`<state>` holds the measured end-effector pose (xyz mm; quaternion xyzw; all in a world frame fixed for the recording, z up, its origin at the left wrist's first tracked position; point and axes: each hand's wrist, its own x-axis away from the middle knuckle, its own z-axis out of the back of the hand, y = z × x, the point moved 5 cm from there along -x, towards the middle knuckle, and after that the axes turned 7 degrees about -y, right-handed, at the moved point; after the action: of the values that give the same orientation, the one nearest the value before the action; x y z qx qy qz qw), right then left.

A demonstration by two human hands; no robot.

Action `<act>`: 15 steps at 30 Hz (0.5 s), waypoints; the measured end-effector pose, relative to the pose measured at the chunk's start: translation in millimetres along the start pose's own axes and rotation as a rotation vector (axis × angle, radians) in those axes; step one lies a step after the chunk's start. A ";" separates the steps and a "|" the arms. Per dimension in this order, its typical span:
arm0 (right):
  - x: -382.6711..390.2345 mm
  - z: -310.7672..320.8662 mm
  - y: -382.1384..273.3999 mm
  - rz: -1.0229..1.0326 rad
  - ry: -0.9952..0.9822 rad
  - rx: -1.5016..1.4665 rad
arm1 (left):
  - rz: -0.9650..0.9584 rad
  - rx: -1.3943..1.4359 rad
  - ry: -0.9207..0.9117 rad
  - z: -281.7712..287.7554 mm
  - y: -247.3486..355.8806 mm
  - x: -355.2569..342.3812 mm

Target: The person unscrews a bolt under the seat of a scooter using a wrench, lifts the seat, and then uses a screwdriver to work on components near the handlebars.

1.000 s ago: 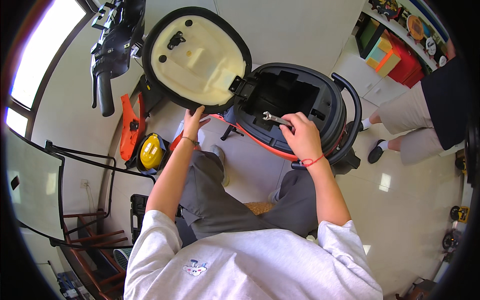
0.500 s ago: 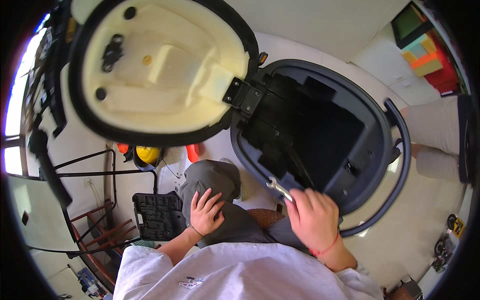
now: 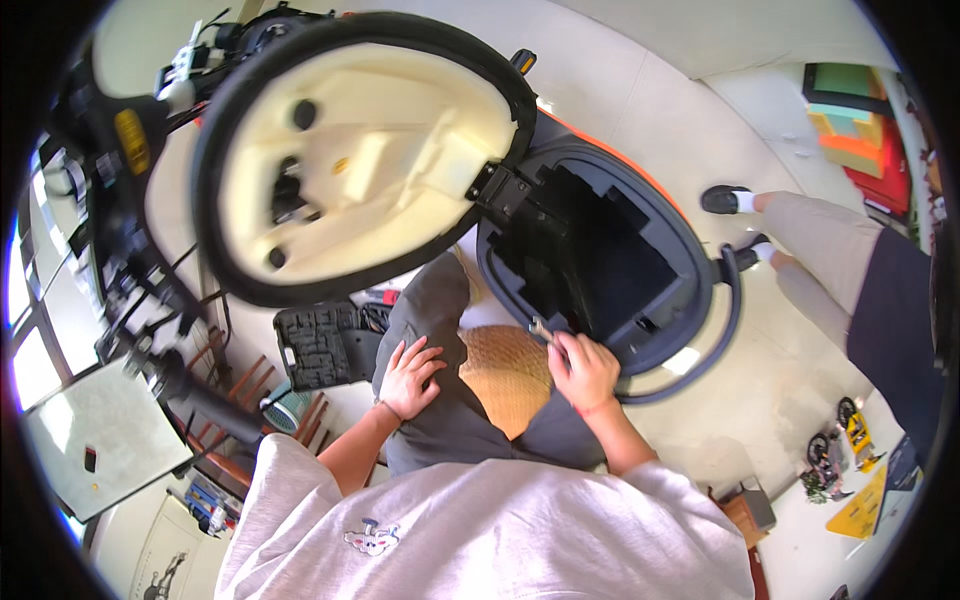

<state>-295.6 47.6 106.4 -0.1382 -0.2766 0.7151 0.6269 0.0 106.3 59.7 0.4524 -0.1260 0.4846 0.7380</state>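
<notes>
The scooter's seat lid stands open, showing its cream underside, joined by a black hinge to the dark storage compartment. My left hand rests with fingers spread on my left thigh, holding nothing. My right hand is closed round a silver wrench at the compartment's near rim; part of the wrench is hidden by the fingers. Below and between my legs is a woven seat.
Black handlebar at left. An open tool case and glass-topped table lie beyond. At right, another person's legs stand beside the scooter, near coloured boxes and small model motorcycles.
My left hand has left the lid's edge and come down onto my thigh. My right hand, still gripping the wrench, has moved to the compartment's near rim. The viewpoint has shifted.
</notes>
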 end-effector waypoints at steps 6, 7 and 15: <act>38.2 66.8 4.5 -0.438 -0.089 -0.150 | 0.323 0.516 0.014 0.8 31.8 107.2; 45.2 76.6 14.5 -0.455 -0.082 -0.202 | 0.342 0.606 0.041 6.0 29.6 120.3; -5.4 140.2 11.9 -0.660 -0.289 -0.358 | 0.697 1.104 0.393 -41.9 -62.5 185.3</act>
<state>-380.8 10.4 212.2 -0.0471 -0.5118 0.4280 0.7434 133.6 243.3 117.9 0.5993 0.1380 0.7604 0.2089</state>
